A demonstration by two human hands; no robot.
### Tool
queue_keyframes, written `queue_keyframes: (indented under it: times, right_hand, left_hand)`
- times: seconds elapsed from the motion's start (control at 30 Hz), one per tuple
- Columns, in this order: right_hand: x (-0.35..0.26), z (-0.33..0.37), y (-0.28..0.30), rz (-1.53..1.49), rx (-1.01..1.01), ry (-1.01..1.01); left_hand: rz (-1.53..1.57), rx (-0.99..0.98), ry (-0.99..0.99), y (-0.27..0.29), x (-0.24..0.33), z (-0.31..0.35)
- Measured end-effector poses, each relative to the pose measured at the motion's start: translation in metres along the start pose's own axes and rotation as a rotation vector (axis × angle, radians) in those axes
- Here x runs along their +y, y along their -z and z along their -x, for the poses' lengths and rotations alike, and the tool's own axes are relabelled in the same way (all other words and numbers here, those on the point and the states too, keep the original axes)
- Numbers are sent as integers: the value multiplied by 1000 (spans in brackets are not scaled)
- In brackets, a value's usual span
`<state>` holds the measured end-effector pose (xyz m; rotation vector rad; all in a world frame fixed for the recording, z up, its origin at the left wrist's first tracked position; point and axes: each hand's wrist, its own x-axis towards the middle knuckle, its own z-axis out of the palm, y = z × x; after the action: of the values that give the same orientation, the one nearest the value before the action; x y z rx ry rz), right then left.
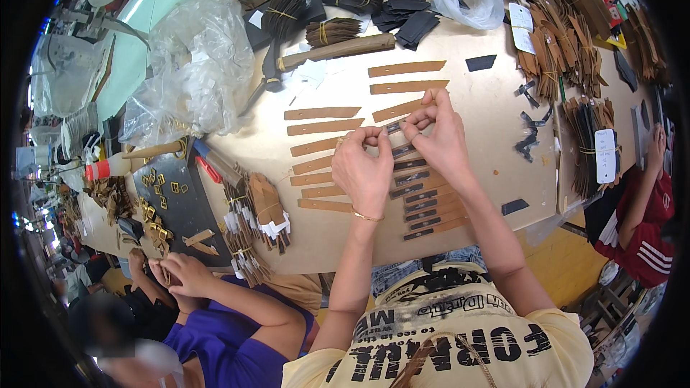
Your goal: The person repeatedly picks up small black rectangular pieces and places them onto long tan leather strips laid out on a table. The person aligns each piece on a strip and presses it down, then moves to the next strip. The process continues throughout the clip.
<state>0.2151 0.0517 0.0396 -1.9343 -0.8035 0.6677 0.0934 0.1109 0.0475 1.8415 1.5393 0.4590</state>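
My left hand [364,167] and my right hand [440,135] meet over the middle of the table, fingers pinched together. Between their fingertips is a small dark strip [394,127], at the end of a tan leather strip [397,110]; the fingers partly hide where the two join. Below the fingers lies a column of tan leather strips [449,205] with dark pieces on their left ends. Left of my left hand, several bare tan leather strips [323,129] lie in a spaced row. Two more leather strips [407,69] lie beyond my hands.
A hammer [272,72] and bundles of dark strips [330,31] lie at the back. Plastic bags [198,65] spread on the left, near gold buckles [159,205] on a dark board. Bundled brown strips [557,50] line the right. Co-workers' hands [180,274] work at the lower left.
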Motion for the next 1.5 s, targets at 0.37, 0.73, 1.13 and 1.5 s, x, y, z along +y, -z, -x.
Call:
queue_keyframes:
  times: [0.37,0.73,1.13,1.5]
  right_hand:
    - [0,0,-1,19,6,3]
    - [1,2,-4,27,20,15]
    - [7,31,-5,533,119,479]
    - [18,44,2,796,244,434]
  left_hand:
    - [-8,31,-49,-3,-1,1]
    - [-112,220,-282,-8,-4,11]
    - [-448,170,-478,-12,-20,25]
    - [-466,156,-508,-7,-21,22]
